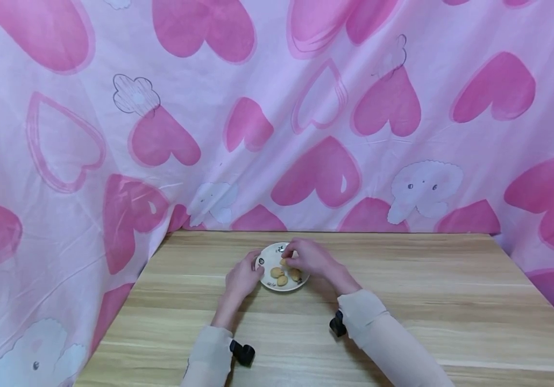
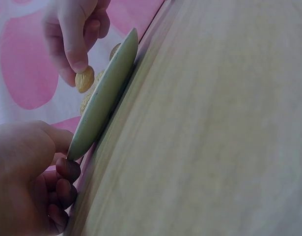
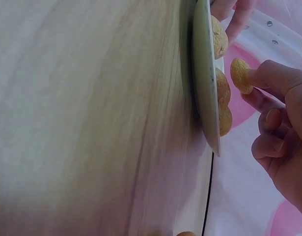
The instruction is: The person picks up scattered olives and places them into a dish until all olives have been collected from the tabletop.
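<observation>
A small white plate (image 1: 268,253) with dark printed marks lies on the table. Three tan, wrinkled walnuts (image 1: 282,280) rest on it. My left hand (image 1: 243,277) grips the plate's left rim, thumb at the edge and the other fingers curled beneath, as the left wrist view shows. Above the plate, my right hand (image 1: 310,258) pinches another walnut (image 3: 241,76) between thumb and fingertips. In the right wrist view this walnut hangs apart from the plate, and the remaining fingers curl inward. The plate's underside (image 2: 104,105) looks pale green in the left wrist view.
The wood-grain table (image 1: 403,301) extends to both sides of the plate. A pink and white heart-patterned cloth (image 1: 315,177) hangs along its back edge and down the left and right sides. Black wrist cameras (image 1: 243,353) sit on both sleeves.
</observation>
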Demonstrator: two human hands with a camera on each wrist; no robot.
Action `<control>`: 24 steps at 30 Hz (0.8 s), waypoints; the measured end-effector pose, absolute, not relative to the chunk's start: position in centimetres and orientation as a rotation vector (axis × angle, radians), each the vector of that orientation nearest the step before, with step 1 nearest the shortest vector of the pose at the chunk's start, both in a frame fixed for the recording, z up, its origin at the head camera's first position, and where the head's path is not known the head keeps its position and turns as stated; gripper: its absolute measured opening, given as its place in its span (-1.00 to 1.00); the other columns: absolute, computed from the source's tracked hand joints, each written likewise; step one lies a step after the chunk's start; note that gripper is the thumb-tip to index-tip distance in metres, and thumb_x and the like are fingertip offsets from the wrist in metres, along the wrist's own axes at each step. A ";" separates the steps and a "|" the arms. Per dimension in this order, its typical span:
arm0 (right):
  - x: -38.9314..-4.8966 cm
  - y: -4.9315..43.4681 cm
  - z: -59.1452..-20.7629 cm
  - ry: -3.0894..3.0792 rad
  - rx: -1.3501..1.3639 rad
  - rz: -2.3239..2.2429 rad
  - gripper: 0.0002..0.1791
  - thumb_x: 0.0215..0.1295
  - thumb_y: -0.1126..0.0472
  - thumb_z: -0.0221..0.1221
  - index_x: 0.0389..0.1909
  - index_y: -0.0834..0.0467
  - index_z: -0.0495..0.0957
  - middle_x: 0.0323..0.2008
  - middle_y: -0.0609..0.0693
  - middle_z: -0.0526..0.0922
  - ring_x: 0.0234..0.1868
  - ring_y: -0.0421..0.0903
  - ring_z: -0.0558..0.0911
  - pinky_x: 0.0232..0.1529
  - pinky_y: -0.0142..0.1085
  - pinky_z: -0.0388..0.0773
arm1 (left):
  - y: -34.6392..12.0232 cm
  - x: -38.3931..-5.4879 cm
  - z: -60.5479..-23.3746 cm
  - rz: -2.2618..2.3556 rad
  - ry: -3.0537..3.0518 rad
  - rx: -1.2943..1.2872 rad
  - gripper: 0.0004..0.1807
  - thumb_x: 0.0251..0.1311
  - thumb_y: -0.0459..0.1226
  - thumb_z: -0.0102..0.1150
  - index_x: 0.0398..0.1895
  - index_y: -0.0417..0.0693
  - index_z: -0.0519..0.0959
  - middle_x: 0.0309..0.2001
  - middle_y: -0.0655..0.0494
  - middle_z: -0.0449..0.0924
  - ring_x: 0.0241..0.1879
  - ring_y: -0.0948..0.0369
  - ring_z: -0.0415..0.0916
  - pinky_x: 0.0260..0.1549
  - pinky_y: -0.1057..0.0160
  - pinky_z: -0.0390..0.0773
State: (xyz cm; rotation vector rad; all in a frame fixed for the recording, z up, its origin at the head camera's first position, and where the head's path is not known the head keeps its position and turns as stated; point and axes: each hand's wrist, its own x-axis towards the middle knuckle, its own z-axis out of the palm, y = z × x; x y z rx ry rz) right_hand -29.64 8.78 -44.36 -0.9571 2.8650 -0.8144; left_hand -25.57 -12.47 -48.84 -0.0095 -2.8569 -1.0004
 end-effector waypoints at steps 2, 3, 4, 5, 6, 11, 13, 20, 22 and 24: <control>-29.7 8.5 -44.3 2.856 -0.949 -0.808 -0.88 0.23 0.18 0.31 -0.23 0.01 0.75 -0.26 -0.15 0.64 -0.26 -0.24 0.56 -0.15 -0.30 0.52 | -12.5 -25.5 -48.8 -1.006 -2.854 -0.011 -0.45 0.18 -0.19 0.23 0.29 0.05 0.50 -0.47 0.14 0.53 -0.44 0.17 0.46 -0.41 0.14 0.38; -29.8 8.3 -44.3 2.850 -0.947 -0.807 -0.88 0.24 0.18 0.30 -0.23 0.01 0.75 -0.26 -0.15 0.64 -0.26 -0.24 0.55 -0.15 -0.30 0.52 | -12.6 -25.5 -48.7 -1.006 -2.854 -0.015 -0.44 0.17 -0.19 0.23 0.30 0.04 0.50 -0.47 0.14 0.53 -0.44 0.17 0.46 -0.42 0.15 0.38; -29.9 8.2 -44.3 2.843 -0.942 -0.807 -0.87 0.24 0.18 0.30 -0.22 0.01 0.75 -0.26 -0.15 0.64 -0.26 -0.25 0.55 -0.15 -0.30 0.52 | -12.6 -25.5 -48.7 -1.010 -2.854 -0.017 -0.44 0.17 -0.19 0.23 0.30 0.03 0.50 -0.48 0.14 0.53 -0.45 0.18 0.45 -0.42 0.15 0.37; -29.9 8.1 -44.3 2.838 -0.935 -0.806 -0.87 0.24 0.18 0.30 -0.21 0.02 0.75 -0.26 -0.15 0.64 -0.26 -0.24 0.55 -0.14 -0.29 0.53 | -12.6 -25.5 -48.7 -1.013 -2.856 -0.017 -0.44 0.18 -0.19 0.22 0.30 0.04 0.49 -0.48 0.15 0.53 -0.46 0.18 0.45 -0.43 0.16 0.37; -30.0 8.0 -44.3 2.836 -0.929 -0.799 -0.87 0.25 0.18 0.30 -0.21 0.01 0.75 -0.25 -0.15 0.64 -0.26 -0.25 0.55 -0.14 -0.30 0.53 | -12.6 -25.5 -48.7 -1.010 -2.857 -0.016 -0.44 0.18 -0.18 0.22 0.30 0.04 0.49 -0.49 0.16 0.53 -0.46 0.19 0.44 -0.42 0.16 0.37; -30.3 7.6 -44.5 2.818 -0.896 -0.780 -0.87 0.22 0.18 0.31 -0.22 0.01 0.76 -0.27 -0.15 0.61 -0.29 -0.23 0.53 -0.18 -0.30 0.52 | -12.6 -25.5 -48.9 -1.002 -2.860 -0.017 -0.44 0.18 -0.17 0.21 0.30 0.06 0.49 -0.50 0.17 0.52 -0.44 0.20 0.45 -0.40 0.15 0.38; -30.5 7.5 -44.7 2.819 -0.895 -0.762 -0.86 0.19 0.18 0.31 -0.24 0.01 0.76 -0.27 -0.16 0.62 -0.29 -0.24 0.53 -0.20 -0.31 0.51 | -12.6 -25.6 -48.9 -1.004 -2.861 -0.018 -0.45 0.19 -0.17 0.21 0.30 0.06 0.49 -0.50 0.16 0.52 -0.44 0.19 0.45 -0.40 0.13 0.39; -30.8 7.2 -45.3 2.866 -0.953 -0.666 -0.87 0.18 0.16 0.32 -0.25 -0.03 0.76 -0.24 -0.16 0.66 -0.27 -0.25 0.57 -0.20 -0.30 0.52 | -12.6 -25.7 -48.9 -0.989 -2.867 -0.017 -0.45 0.20 -0.17 0.21 0.30 0.05 0.49 -0.46 0.11 0.55 -0.44 0.17 0.48 -0.39 0.11 0.40; -30.8 7.1 -45.4 2.870 -0.955 -0.658 -0.88 0.19 0.15 0.32 -0.26 -0.03 0.76 -0.24 -0.16 0.66 -0.26 -0.25 0.57 -0.21 -0.29 0.52 | -12.6 -25.7 -48.9 -0.994 -2.874 -0.012 -0.45 0.20 -0.17 0.21 0.31 0.05 0.48 -0.48 0.12 0.53 -0.45 0.18 0.46 -0.39 0.12 0.39; -30.8 7.1 -45.4 2.875 -0.946 -0.651 -0.88 0.19 0.15 0.32 -0.25 -0.04 0.76 -0.23 -0.17 0.66 -0.26 -0.26 0.57 -0.21 -0.30 0.52 | -12.6 -25.7 -48.9 -1.001 -2.877 -0.008 -0.45 0.21 -0.17 0.21 0.31 0.06 0.48 -0.49 0.12 0.52 -0.45 0.17 0.46 -0.40 0.12 0.38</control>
